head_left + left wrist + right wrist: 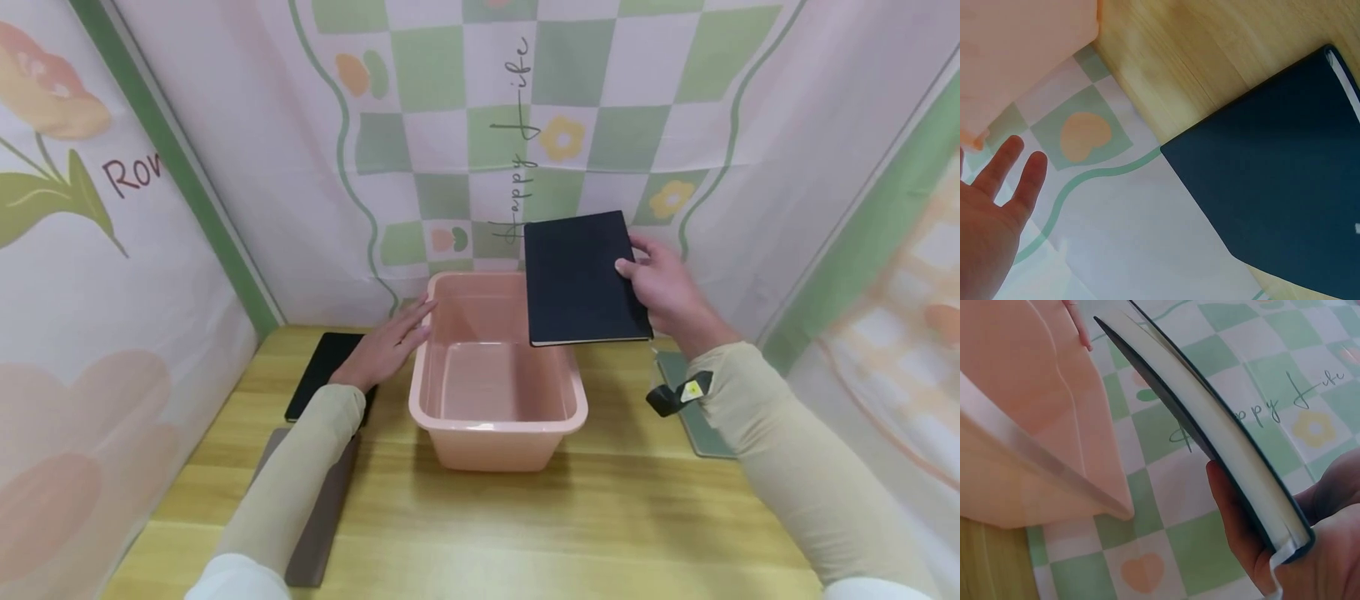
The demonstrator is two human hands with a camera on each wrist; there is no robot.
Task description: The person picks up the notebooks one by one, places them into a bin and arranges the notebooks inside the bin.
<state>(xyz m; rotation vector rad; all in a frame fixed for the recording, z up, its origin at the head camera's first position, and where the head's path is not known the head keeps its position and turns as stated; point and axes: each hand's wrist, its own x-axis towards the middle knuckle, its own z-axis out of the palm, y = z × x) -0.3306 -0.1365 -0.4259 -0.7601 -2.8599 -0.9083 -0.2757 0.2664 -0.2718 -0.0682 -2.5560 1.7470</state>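
over table [480, 517], right hand [663, 292] grips notebook [577, 279]

Tub [497, 417] mouth open from above; raised notebook [581, 279] overhangs back-right rim; left hand [386, 350] flanks left wall.

We see the tub [497, 375] sitting mid-surface [480, 517], our left hand [386, 346] against its left rim, one notebook [324, 371] lying just left of it, and our right hand [663, 287] holding another book [577, 279] above its right rear corner.
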